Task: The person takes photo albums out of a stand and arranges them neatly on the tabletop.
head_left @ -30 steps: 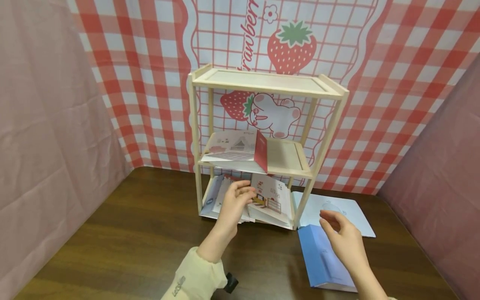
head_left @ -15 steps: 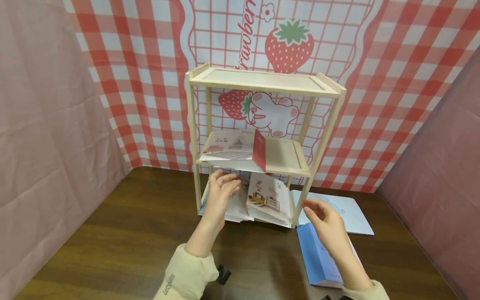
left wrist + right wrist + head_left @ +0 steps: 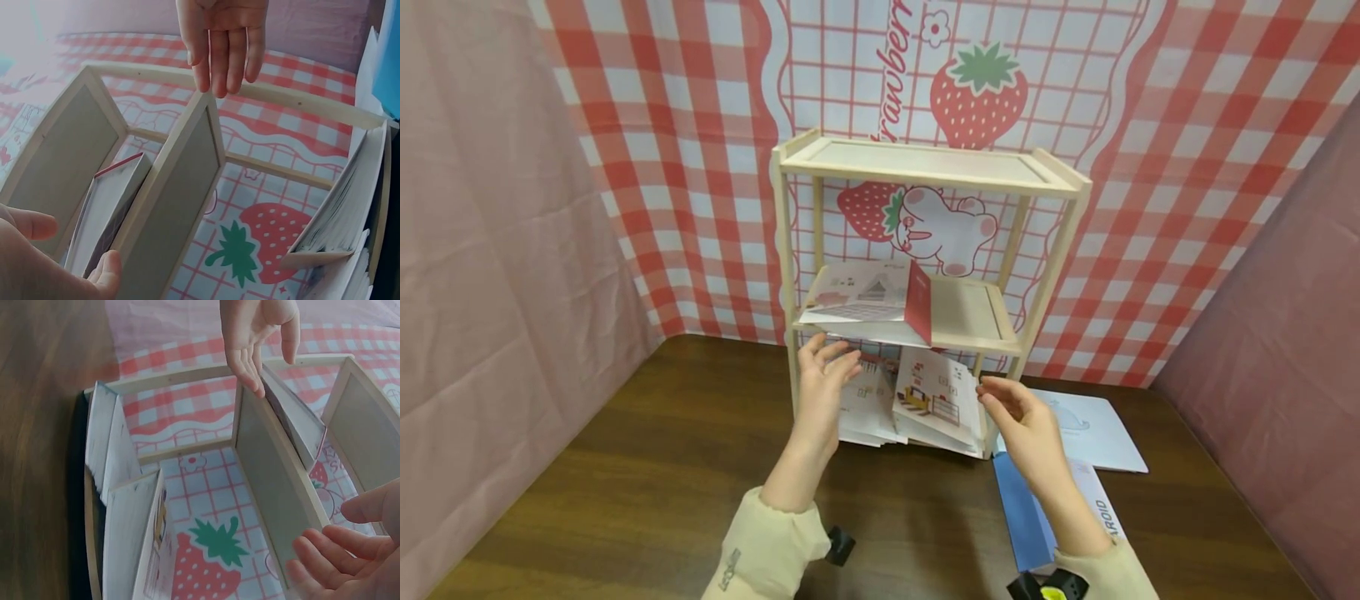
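Note:
My left hand (image 3: 822, 387) is in front of the left side of a small wooden shelf (image 3: 934, 171), fingers spread and holding nothing. Beside the right post is my right hand (image 3: 1026, 433), with loosely bent fingers and nothing between them, as the right wrist view confirms. On the middle tier lies a book with a red spine (image 3: 868, 292), tilted at the left end. Down on the bottom tier, a white book with a yellow vehicle picture (image 3: 936, 400) leans at the right. More white books (image 3: 871, 408) lean at the left, partly hidden behind my left hand.
A blue book (image 3: 1022, 512) lies on the brown table (image 3: 647, 467) at the front right, partly covered by my right forearm. Behind it is a pale blue booklet (image 3: 1101, 433). A red checked cloth (image 3: 707, 167) hangs behind the shelf, with pink cloth (image 3: 497, 250) at the sides.
My left hand has moved left from the bottom-tier books to the shelf's left side. My right hand has moved left from above the blue book to the right post. The books stay put.

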`<state>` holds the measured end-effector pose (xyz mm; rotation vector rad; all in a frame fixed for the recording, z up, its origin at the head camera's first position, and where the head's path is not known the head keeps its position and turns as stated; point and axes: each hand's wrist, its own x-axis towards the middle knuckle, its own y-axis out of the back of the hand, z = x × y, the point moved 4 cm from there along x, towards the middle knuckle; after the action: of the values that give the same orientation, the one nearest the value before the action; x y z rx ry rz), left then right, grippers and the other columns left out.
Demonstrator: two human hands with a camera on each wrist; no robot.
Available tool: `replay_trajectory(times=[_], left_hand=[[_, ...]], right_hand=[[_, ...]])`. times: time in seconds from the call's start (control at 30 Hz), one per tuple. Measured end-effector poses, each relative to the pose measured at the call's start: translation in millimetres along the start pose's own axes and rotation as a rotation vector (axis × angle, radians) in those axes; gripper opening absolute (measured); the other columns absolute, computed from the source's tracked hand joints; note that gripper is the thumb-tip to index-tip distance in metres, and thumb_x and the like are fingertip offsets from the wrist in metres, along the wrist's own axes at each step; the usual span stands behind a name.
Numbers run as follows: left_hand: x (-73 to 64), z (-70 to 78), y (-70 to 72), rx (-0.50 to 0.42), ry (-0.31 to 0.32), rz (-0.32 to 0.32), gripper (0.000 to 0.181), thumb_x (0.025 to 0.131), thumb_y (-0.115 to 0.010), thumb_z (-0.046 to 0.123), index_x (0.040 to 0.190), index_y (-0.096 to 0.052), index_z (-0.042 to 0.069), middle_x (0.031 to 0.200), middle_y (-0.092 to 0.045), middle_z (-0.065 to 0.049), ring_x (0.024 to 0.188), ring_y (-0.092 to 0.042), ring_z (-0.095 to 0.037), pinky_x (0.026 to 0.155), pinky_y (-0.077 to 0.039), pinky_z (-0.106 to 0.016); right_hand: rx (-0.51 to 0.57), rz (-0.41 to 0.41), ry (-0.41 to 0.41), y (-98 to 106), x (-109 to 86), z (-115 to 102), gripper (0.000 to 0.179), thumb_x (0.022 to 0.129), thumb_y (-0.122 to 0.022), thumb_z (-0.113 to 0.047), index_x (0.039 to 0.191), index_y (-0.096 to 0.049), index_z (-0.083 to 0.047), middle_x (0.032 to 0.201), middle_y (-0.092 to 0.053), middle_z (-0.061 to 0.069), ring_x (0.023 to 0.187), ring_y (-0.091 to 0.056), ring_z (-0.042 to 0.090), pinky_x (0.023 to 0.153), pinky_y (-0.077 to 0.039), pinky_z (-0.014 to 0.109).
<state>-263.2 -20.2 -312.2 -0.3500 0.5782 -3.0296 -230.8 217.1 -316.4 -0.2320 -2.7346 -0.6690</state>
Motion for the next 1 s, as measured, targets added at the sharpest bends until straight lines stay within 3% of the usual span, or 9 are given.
replay_trajectory(times=[0.27,0.53,1.0], left_hand=[[2.2,1.4,7.0,-0.023,-0.011,0.017,0.056,0.089,-0.050,0.010,0.135,-0.020,0.003,0.129,-0.032,-0.017,0.107,-0.045,-0.024,0.100,-0.035,-0.036],[6.5,5.3,10.3,-0.100,-0.020,0.008,0.059,0.089,-0.048,0.007,0.137,-0.016,-0.003,0.133,-0.029,-0.020,0.113,-0.044,-0.024,0.101,-0.035,-0.035],[9.0,6.0,8.4,-0.118,-0.005,0.027,0.064,0.088,-0.051,0.005,0.140,-0.015,-0.005,0.139,-0.025,-0.022,0.118,-0.041,-0.029,0.102,-0.035,-0.035]], right_hand=[[0.077,-0.009,0.022,-11,10.0,-11,0.029,0.092,-0.052,-0.013,0.118,-0.057,-0.002,0.113,-0.062,0.016,0.094,-0.058,0.000,0.082,-0.044,0.010],[0.160,-0.047,0.044,-23,18.5,-19,0.030,0.092,-0.048,-0.003,0.121,-0.053,0.002,0.116,-0.059,0.020,0.106,-0.057,0.027,0.085,-0.045,0.014],[0.300,-0.091,0.061,-48,34.2,-27,0.037,0.097,-0.036,-0.007,0.131,-0.041,0.005,0.123,-0.053,0.025,0.111,-0.053,0.032,0.093,-0.044,0.033]])
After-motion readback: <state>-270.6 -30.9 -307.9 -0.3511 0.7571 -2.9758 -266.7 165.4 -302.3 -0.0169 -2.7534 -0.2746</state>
